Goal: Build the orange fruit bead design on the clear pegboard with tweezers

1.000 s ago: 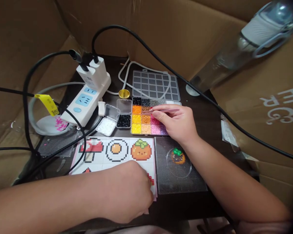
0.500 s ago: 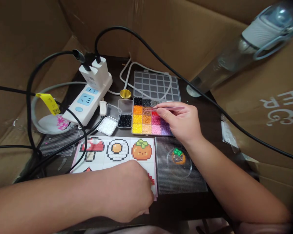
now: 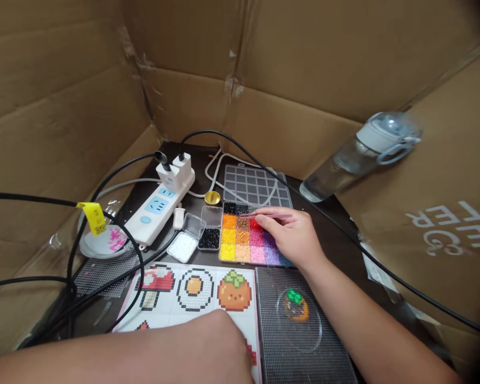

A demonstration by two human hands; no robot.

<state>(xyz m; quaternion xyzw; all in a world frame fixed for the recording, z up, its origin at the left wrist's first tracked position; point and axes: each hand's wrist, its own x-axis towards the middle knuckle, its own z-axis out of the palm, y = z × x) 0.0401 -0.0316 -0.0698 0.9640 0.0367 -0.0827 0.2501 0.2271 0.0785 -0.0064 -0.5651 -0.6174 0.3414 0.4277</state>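
Observation:
Between thumb and fingers, my right hand (image 3: 291,232) holds pink tweezers (image 3: 274,215). Their tips are over the brown beads in the compartment box (image 3: 221,261), which holds small beads sorted by colour. Below it lies a clear pegboard (image 3: 272,349) with a small orange and green bead figure (image 3: 297,306) on it. My left hand (image 3: 218,346) rests across the pattern sheet (image 3: 170,318), its fingers hidden and cut off by the lower edge. A persimmon picture (image 3: 234,292) on the sheet resembles the bead figure.
Left of the box stand small cases of white beads (image 3: 182,247) and black beads (image 3: 209,238). A power strip (image 3: 144,224) and black cables (image 3: 141,261) occupy the left. A water bottle (image 3: 352,160) leans on cardboard walls (image 3: 296,74). An empty box lid (image 3: 256,184) lies behind.
The view has tilted upward, so the tabletop sits lower in the picture and more of my left hand is cut off. My right hand still has the tweezers at the brown beads.

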